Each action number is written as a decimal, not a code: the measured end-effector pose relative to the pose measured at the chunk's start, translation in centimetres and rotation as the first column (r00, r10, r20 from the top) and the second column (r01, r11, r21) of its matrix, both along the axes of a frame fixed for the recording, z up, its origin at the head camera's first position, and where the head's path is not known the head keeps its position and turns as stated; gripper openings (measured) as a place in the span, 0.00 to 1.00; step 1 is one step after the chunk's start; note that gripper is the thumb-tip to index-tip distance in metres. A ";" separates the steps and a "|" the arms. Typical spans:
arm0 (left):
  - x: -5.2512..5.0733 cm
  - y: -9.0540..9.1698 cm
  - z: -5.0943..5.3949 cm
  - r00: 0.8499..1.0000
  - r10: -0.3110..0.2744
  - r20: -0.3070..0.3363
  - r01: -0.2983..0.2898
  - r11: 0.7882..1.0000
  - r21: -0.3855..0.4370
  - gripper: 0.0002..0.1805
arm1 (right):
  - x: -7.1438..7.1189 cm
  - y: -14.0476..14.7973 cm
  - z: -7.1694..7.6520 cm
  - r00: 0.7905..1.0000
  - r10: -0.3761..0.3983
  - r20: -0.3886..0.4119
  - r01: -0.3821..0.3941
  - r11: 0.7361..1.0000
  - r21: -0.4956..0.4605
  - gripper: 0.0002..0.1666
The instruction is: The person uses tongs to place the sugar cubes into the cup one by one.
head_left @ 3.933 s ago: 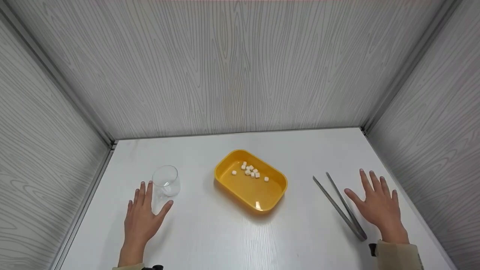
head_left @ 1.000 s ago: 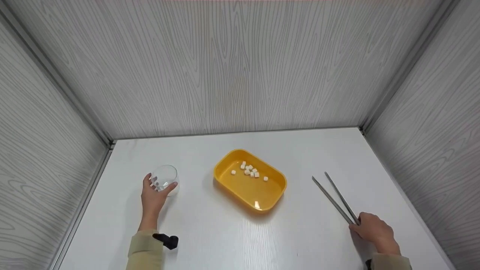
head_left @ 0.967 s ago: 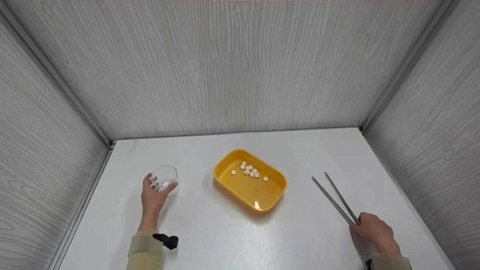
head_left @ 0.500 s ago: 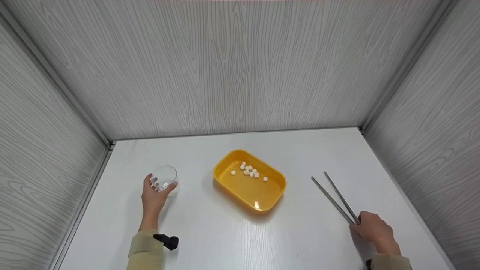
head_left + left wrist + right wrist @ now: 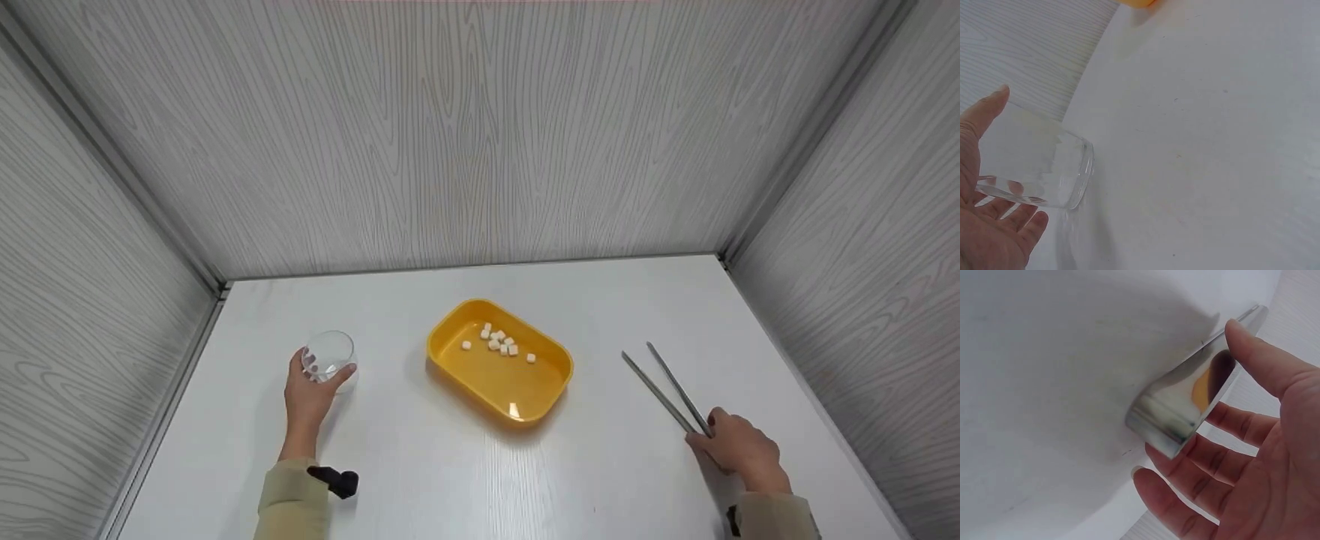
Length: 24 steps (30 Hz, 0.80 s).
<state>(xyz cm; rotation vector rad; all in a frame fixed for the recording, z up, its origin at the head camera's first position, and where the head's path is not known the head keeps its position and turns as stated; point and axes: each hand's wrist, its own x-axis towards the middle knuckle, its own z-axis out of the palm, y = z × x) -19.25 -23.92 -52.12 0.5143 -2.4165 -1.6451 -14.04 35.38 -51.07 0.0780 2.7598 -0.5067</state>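
A clear drinking glass (image 5: 335,346) stands upright on the white table at the left. My left hand (image 5: 306,397) holds it, thumb on the near side and fingers round the far side. In the left wrist view the glass (image 5: 1027,146) sits between thumb and fingers. At the right, my right hand (image 5: 741,448) grips metal tongs (image 5: 660,394) near their bent end, their two arms spread and pointing away from me. The right wrist view shows the thumb on one side of the shiny tongs (image 5: 1171,402) and the fingers on the other.
Mid-table is a yellow tray (image 5: 491,382) with several small white cubes (image 5: 513,350) inside, mostly clustered toward its far side. Wood-grained panels (image 5: 465,150) enclose the table (image 5: 420,480) at the back and both sides.
Earlier both hands hovered open beside the glass and tongs; then each took hold. Over the last half second, my right hand moved slightly forward and left with the tongs. The left hand stayed nearly still.
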 end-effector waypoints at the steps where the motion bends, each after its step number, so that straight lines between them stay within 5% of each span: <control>1: -1.3 -1.4 -2.3 0.999 -0.006 0.036 0.006 1.000 -0.007 0.59 | -1.4 2.3 -3.2 0.999 -0.001 0.032 0.001 1.000 0.010 0.39; 2: -2.3 -2.5 -4.1 0.998 -0.031 0.049 0.031 0.999 -0.017 0.62 | -2.3 3.8 -5.4 1.000 0.020 0.024 -0.020 1.000 -0.004 0.40; 4: -3.1 -3.2 -5.6 0.998 -0.019 0.056 0.021 1.000 -0.019 0.64 | -3.0 4.7 -7.0 1.000 0.023 0.012 -0.023 1.000 -0.005 0.36; 13: -3.2 -2.8 -5.7 0.999 0.009 0.041 -0.008 0.999 -0.034 0.61 | -2.1 3.1 -4.8 0.999 -0.034 -0.014 0.035 0.999 0.010 0.14; 24: -2.9 -2.9 -6.0 1.000 0.007 0.025 -0.006 0.999 -0.038 0.60 | -1.6 3.0 -4.7 0.994 -0.064 -0.087 0.051 0.988 -0.147 0.15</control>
